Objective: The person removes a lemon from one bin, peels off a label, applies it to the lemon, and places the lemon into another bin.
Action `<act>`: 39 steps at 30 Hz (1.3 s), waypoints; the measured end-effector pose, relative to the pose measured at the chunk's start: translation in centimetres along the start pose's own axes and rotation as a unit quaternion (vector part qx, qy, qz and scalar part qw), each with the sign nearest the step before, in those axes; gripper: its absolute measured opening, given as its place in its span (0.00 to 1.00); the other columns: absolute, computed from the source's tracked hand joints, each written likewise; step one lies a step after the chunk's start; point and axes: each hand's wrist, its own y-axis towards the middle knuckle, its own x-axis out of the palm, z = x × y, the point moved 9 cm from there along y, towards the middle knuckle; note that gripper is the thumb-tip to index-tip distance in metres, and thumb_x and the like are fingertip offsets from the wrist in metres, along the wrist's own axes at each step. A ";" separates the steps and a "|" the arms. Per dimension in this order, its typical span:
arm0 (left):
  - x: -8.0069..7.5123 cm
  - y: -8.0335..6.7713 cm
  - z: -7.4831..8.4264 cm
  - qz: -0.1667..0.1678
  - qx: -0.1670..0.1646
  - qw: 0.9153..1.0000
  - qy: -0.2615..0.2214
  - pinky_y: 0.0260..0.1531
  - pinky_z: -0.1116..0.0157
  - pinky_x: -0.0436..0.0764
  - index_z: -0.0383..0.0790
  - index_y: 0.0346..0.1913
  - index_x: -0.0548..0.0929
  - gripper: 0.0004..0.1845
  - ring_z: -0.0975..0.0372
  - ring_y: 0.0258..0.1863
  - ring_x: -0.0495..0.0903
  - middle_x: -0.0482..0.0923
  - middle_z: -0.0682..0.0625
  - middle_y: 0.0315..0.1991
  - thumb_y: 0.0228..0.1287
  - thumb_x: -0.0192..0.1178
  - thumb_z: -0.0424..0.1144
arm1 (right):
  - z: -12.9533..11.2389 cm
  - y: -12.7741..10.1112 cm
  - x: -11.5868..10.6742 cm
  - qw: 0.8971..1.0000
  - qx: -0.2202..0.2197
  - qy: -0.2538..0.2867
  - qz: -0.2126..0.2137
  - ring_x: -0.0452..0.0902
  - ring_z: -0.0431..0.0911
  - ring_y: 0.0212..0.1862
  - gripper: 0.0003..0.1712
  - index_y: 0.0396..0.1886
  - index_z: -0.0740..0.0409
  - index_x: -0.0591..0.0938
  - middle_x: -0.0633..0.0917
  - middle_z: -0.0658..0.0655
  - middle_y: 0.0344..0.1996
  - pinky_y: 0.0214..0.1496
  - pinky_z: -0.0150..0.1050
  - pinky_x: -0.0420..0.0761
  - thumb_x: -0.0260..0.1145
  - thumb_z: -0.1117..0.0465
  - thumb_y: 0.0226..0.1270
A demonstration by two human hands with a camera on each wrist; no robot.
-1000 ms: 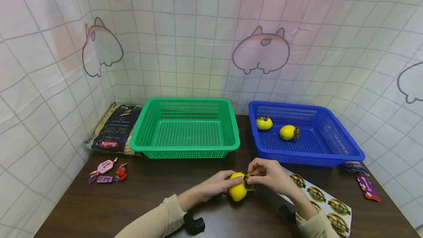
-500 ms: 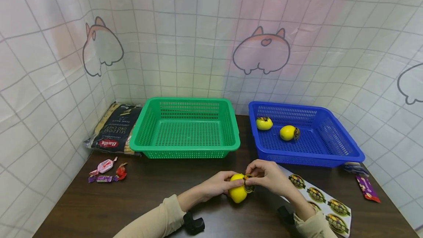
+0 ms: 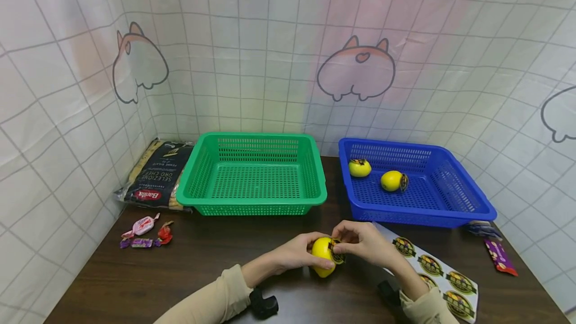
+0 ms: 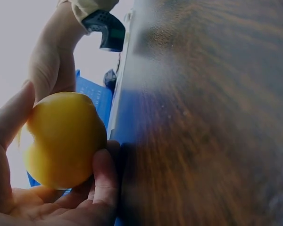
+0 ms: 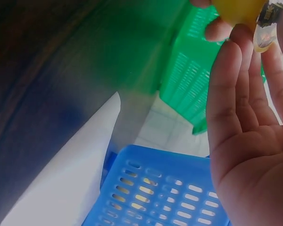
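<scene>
We see the left hand curled around a yellow lemon low on the dark desk, thumb on one side and fingers wrapped under it. The right hand meets the lemon from three o'clock, its fingertips pinching a round dark sticker against the fruit's skin. At four o'clock from the hands lies a sticker sheet with several printed labels. At twelve o'clock stands an empty-looking green basket; at one o'clock a blue basket holds two more lemons, each labelled. A pasta bag lies at ten o'clock, with wrapped candies at nine.
</scene>
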 end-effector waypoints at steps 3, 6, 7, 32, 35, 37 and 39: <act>0.1 -0.1 0.1 -0.005 0.004 1.000 0.000 0.47 0.69 0.80 0.47 0.67 0.72 0.35 0.62 0.46 0.78 0.79 0.52 0.52 0.55 0.73 0.42 | 0.0 0.0 0.1 1.000 -0.007 -0.008 -0.006 0.80 0.33 0.34 0.12 0.44 0.51 0.82 0.87 0.53 0.35 0.36 0.30 0.83 0.69 0.53 0.66; 0.1 -0.2 0.3 -0.008 0.006 1.000 -0.005 0.48 0.68 0.81 0.49 0.67 0.70 0.36 0.61 0.47 0.78 0.78 0.51 0.54 0.55 0.73 0.41 | 0.1 0.1 0.2 1.000 -0.006 -0.020 -0.013 0.80 0.32 0.34 0.12 0.46 0.51 0.82 0.87 0.52 0.35 0.36 0.29 0.83 0.68 0.53 0.67; 0.1 -0.3 0.4 -0.008 0.007 1.000 -0.005 0.48 0.67 0.81 0.49 0.66 0.71 0.35 0.61 0.47 0.78 0.78 0.51 0.54 0.55 0.73 0.40 | 0.2 0.1 0.2 1.000 -0.005 -0.022 -0.015 0.79 0.32 0.33 0.12 0.46 0.50 0.82 0.87 0.52 0.35 0.36 0.29 0.82 0.68 0.53 0.67; 0.2 -0.3 1.1 -0.021 0.035 0.999 -0.014 0.54 0.69 0.82 0.46 0.70 0.66 0.36 0.64 0.52 0.78 0.74 0.49 0.60 0.60 0.70 0.38 | 0.9 0.0 0.5 0.998 0.041 0.050 -0.025 0.83 0.38 0.28 0.17 0.51 0.59 0.78 0.85 0.62 0.38 0.31 0.42 0.87 0.67 0.55 0.68; 0.2 -0.2 1.0 -0.021 0.038 0.999 -0.032 0.54 0.68 0.83 0.46 0.70 0.66 0.36 0.62 0.52 0.79 0.73 0.48 0.61 0.61 0.69 0.36 | 1.0 0.0 0.5 0.997 0.047 0.049 -0.024 0.83 0.39 0.28 0.17 0.51 0.59 0.78 0.86 0.62 0.38 0.31 0.41 0.87 0.66 0.55 0.69; 0.2 -0.1 0.9 -0.020 0.039 0.998 -0.040 0.53 0.67 0.83 0.47 0.70 0.66 0.35 0.62 0.51 0.81 0.73 0.48 0.61 0.62 0.69 0.36 | 1.0 0.0 0.5 0.997 0.050 0.050 -0.025 0.84 0.39 0.29 0.17 0.52 0.59 0.78 0.86 0.62 0.39 0.31 0.40 0.87 0.65 0.54 0.70; 0.3 -0.1 0.9 -0.021 0.039 0.998 -0.043 0.51 0.67 0.84 0.47 0.70 0.66 0.35 0.61 0.50 0.81 0.73 0.48 0.60 0.62 0.69 0.36 | 1.1 -0.1 0.5 0.997 0.054 0.052 -0.026 0.84 0.39 0.29 0.17 0.52 0.58 0.78 0.86 0.61 0.39 0.31 0.40 0.87 0.65 0.54 0.71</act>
